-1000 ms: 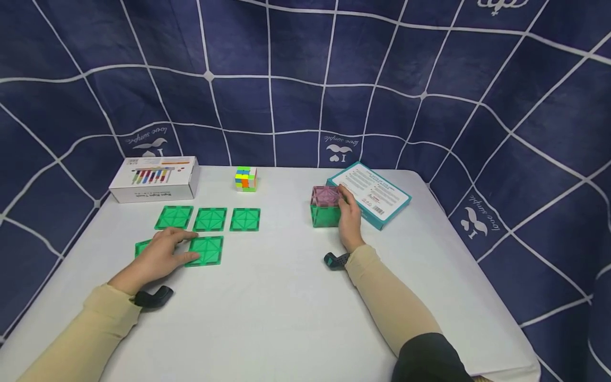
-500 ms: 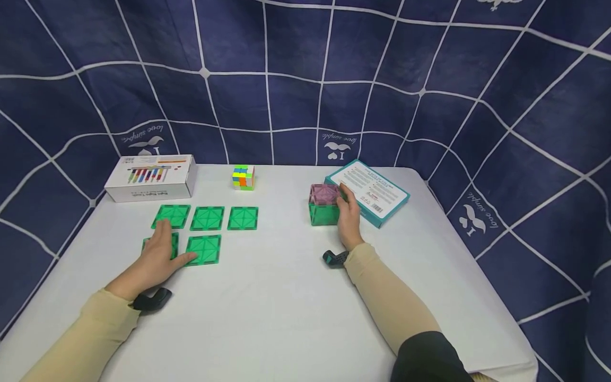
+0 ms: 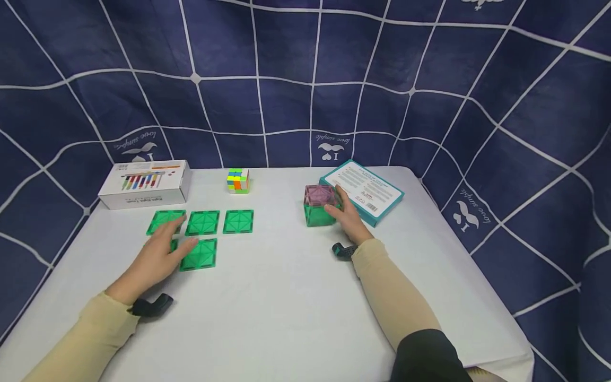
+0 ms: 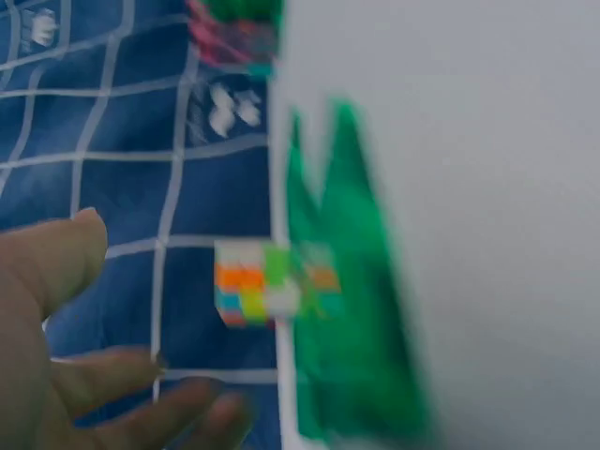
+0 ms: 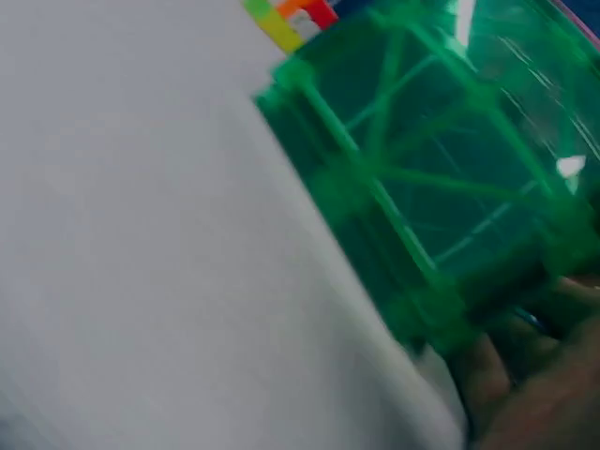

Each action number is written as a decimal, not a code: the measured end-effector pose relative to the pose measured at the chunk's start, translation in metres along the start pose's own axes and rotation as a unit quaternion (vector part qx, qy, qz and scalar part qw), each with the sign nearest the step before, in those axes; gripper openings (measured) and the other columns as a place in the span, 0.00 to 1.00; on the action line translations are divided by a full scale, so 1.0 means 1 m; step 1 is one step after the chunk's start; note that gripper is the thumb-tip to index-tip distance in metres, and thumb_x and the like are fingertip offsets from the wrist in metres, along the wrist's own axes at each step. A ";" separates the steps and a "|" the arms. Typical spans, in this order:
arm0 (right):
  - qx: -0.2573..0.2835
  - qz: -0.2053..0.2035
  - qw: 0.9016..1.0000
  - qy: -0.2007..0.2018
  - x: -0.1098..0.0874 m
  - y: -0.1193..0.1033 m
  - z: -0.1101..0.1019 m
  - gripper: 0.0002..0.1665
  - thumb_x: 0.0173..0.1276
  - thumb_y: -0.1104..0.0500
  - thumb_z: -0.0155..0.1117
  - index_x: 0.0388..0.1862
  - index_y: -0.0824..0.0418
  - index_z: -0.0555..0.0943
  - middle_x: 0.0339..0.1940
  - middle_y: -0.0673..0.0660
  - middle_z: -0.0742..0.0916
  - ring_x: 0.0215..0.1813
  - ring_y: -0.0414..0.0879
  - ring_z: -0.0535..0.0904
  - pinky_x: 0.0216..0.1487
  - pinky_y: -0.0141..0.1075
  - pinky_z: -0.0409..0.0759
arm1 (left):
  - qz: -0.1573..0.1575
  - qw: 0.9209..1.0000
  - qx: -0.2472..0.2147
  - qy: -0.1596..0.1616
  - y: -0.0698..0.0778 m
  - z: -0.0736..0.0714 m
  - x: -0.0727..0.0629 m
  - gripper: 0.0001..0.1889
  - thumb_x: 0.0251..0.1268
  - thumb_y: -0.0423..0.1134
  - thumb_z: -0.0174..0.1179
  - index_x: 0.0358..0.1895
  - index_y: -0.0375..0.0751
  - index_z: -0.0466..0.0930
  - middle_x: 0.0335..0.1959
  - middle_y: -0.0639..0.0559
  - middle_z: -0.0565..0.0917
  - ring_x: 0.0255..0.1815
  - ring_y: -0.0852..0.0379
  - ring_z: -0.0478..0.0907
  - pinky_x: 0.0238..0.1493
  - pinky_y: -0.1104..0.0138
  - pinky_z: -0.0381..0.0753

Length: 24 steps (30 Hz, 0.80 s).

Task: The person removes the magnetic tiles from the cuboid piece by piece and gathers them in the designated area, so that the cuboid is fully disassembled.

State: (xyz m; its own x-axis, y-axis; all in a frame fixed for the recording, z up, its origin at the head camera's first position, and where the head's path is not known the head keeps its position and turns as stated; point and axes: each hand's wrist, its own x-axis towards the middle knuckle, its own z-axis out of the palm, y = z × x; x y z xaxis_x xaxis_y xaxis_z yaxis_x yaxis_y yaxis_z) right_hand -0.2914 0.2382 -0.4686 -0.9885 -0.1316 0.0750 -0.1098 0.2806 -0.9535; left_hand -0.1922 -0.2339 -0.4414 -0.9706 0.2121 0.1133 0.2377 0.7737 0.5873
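My left hand (image 3: 155, 252) hovers over the left end of the flat green magnetic tiles, thumb and fingers spread apart. One tile (image 3: 199, 254) lies just right of its thumb; another in that front row is mostly hidden under the hand. Its fingertips overlap the left tile (image 3: 162, 218) of the back row. In the left wrist view the tiles (image 4: 356, 309) are blurred. On the right stands a see-through magnetic-tile cube (image 3: 319, 215), pink on top and green below. My right hand (image 3: 352, 218) is at its right side, thumb across the front corner, fingers fairly straight along the side.
Two more green tiles, a middle one (image 3: 202, 223) and a right one (image 3: 238, 221), complete the back row. A white box (image 3: 143, 185) and a puzzle cube (image 3: 238, 181) stand behind. A teal-edged box (image 3: 367, 191) lies behind the right hand. A blue curtain (image 3: 286, 106) borders the white table (image 3: 272, 318).
The left hand first leaves one front-row tile uncovered, then shifts over it with fingers spread. At the cube, the right thumb now shows across the front corner. The head view shifts slightly.
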 end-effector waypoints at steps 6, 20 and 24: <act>-0.020 0.039 0.997 -0.062 0.003 0.002 -0.012 0.67 0.61 0.49 0.79 0.87 0.48 0.45 0.87 0.56 0.53 0.86 0.59 0.47 0.84 0.52 0.49 | 0.052 0.991 -0.114 -0.050 0.050 0.014 0.032 0.34 0.79 0.53 0.56 0.78 0.39 0.62 0.71 0.34 0.74 0.68 0.36 0.75 0.64 0.43 0.77; 0.063 0.019 0.995 -0.074 0.007 0.011 -0.022 0.60 0.62 0.62 0.77 0.85 0.59 0.51 0.86 0.61 0.56 0.87 0.55 0.47 0.84 0.48 0.47 | 0.056 0.922 -0.340 -0.177 0.153 0.118 0.132 0.29 0.78 0.45 0.59 0.79 0.56 0.65 0.76 0.45 0.70 0.76 0.46 0.69 0.71 0.46 0.72; 0.058 0.025 0.996 -0.071 0.008 0.011 -0.019 0.60 0.62 0.61 0.78 0.85 0.59 0.50 0.86 0.61 0.54 0.87 0.55 0.45 0.85 0.48 0.46 | 0.054 0.924 -0.341 -0.162 0.163 0.129 0.141 0.27 0.76 0.45 0.61 0.76 0.56 0.70 0.72 0.49 0.75 0.72 0.48 0.72 0.71 0.50 0.74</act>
State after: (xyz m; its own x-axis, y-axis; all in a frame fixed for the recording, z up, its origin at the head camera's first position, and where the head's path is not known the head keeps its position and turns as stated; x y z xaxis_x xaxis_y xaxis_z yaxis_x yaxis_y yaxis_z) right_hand -0.3023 0.2581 -0.4734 -0.9670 -0.2549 -0.0067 -0.0405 0.1798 -0.9829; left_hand -0.2859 -0.0007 -0.4326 -0.8543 0.5193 0.0201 0.1470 0.2044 0.9678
